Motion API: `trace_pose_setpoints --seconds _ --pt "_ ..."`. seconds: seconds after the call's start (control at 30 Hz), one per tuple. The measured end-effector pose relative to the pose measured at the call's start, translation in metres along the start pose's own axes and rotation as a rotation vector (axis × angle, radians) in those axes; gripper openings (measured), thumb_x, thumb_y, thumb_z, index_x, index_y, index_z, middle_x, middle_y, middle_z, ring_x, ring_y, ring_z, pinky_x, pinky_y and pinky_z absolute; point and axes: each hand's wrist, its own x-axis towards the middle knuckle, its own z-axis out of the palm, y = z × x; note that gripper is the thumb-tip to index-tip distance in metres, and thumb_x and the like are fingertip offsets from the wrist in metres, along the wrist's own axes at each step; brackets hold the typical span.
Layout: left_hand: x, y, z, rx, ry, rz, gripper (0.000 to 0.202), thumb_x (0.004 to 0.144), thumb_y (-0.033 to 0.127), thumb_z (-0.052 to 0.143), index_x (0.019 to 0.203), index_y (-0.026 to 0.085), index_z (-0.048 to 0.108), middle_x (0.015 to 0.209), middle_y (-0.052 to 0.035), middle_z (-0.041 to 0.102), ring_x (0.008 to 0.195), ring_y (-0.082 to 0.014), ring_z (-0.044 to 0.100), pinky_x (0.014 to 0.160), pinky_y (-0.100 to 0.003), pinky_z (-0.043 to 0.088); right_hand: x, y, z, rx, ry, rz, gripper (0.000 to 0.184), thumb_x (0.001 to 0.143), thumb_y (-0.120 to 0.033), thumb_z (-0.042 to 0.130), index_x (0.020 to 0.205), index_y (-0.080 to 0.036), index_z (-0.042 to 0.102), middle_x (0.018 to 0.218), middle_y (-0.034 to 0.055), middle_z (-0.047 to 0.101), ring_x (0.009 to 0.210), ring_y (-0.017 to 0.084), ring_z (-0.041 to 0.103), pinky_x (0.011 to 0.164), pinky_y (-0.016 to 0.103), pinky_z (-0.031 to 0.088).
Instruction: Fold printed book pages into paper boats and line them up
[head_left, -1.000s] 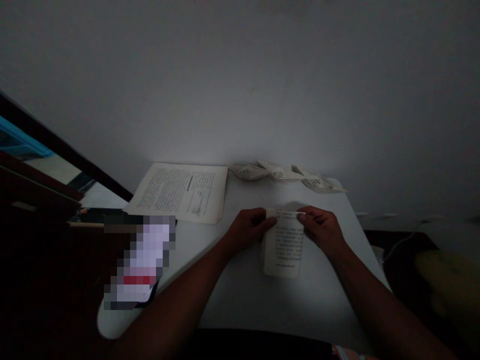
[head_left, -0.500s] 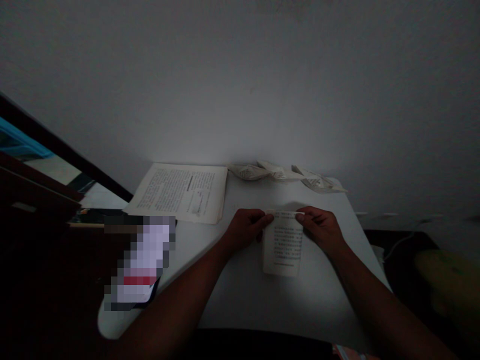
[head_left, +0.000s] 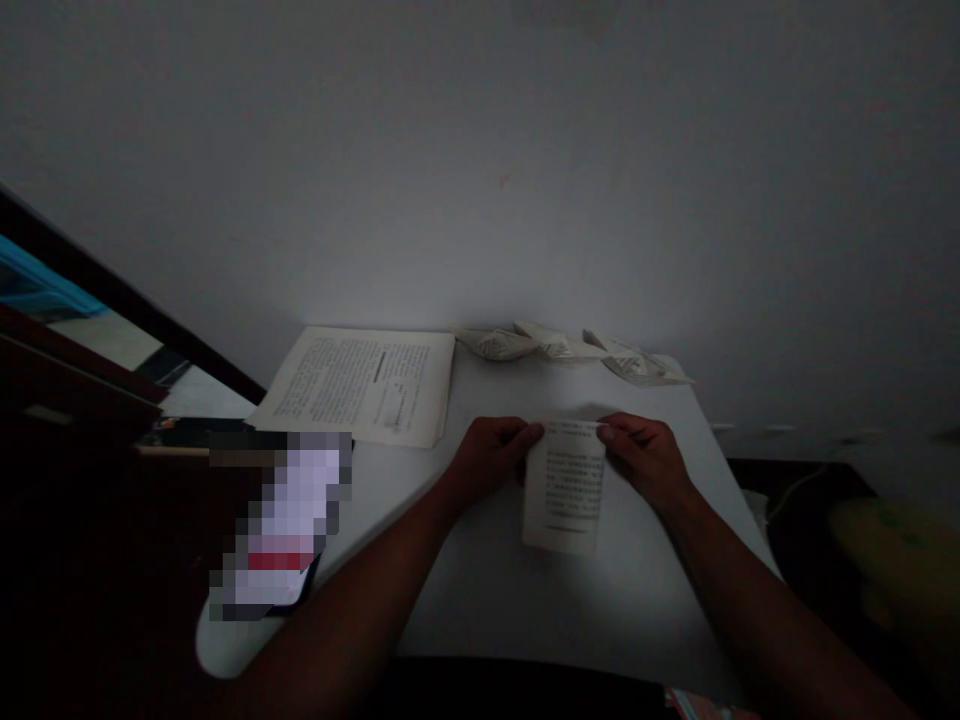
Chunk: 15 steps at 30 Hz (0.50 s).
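Note:
A folded sheet of printed paper (head_left: 566, 490) hangs between my two hands above the white table, its lines of text facing me. My left hand (head_left: 499, 455) pinches its upper left corner with the thumb in front. At the upper right corner, my right hand (head_left: 645, 455) does the same, thumb on the near side and fingers partly hidden behind. Beyond the hands, along the wall, lie several folded paper boats (head_left: 559, 345) made of printed paper, set end to end in a row.
A stack of printed sheets (head_left: 352, 385) lies at the table's back left. Nearer on the left edge rests a phone (head_left: 289, 530), its screen blurred out. The white table (head_left: 480, 600) backs onto a grey wall (head_left: 480, 180). A yellowish object (head_left: 900, 560) stands right of the table.
Both hands still hold the paper at its upper corners. The right thumb has shifted very slightly to the right, and the paper's lower edge hangs a little differently.

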Motion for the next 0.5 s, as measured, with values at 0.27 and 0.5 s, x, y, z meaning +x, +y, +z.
trace_pose_setpoints --seconds 0.27,0.5 --pt "-0.0005 0.0002 0.0006 0.018 0.003 0.013 0.042 0.087 0.045 0.052 0.064 0.012 0.063 0.051 0.0000 0.060 0.046 -0.0098 0.057 0.046 -0.019 0.043 -0.0003 0.0074 -0.0058 0.038 -0.010 0.013 0.020 0.075 -0.035 0.072 0.066 -0.017 0.071 0.055 0.0026 0.066 0.051 0.016 0.059 0.052 0.029 0.046" --pt "-0.0011 -0.0025 0.0013 0.034 -0.057 0.019 0.044 0.088 0.047 0.050 0.066 0.011 0.064 0.050 -0.0002 0.059 0.044 -0.0094 0.055 0.046 -0.019 0.043 0.0013 0.0023 -0.0043 0.120 0.019 0.025 0.021 0.068 -0.033 0.077 0.058 -0.017 0.070 0.045 0.0012 0.061 0.040 0.013 0.052 0.041 0.026 0.040"
